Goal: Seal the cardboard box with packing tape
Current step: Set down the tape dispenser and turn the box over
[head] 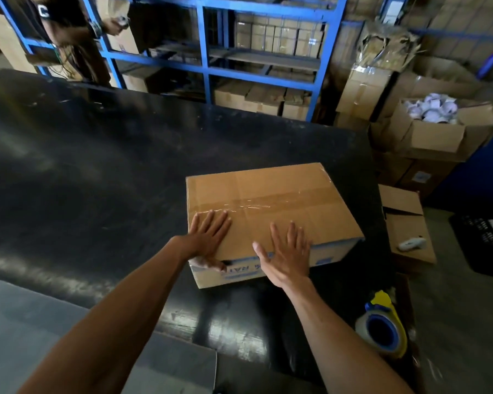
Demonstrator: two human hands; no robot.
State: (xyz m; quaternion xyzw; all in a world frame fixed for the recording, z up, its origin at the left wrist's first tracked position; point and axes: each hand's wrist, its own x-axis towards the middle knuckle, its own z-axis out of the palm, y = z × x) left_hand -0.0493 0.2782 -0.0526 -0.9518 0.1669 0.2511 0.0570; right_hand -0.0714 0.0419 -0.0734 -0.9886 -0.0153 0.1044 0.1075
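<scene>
With nothing gripped, both palms, the left hand (pixel 208 234) and right hand (pixel 288 251), were pressed flat on the cardboard box (pixel 291 194), and the clear tape (pixel 251 204) just beyond the fingertips could have been left bubbled if rubbed unevenly.

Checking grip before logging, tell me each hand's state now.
Left hand: open, flat on the cardboard box.
Right hand: open, holding nothing.
</scene>
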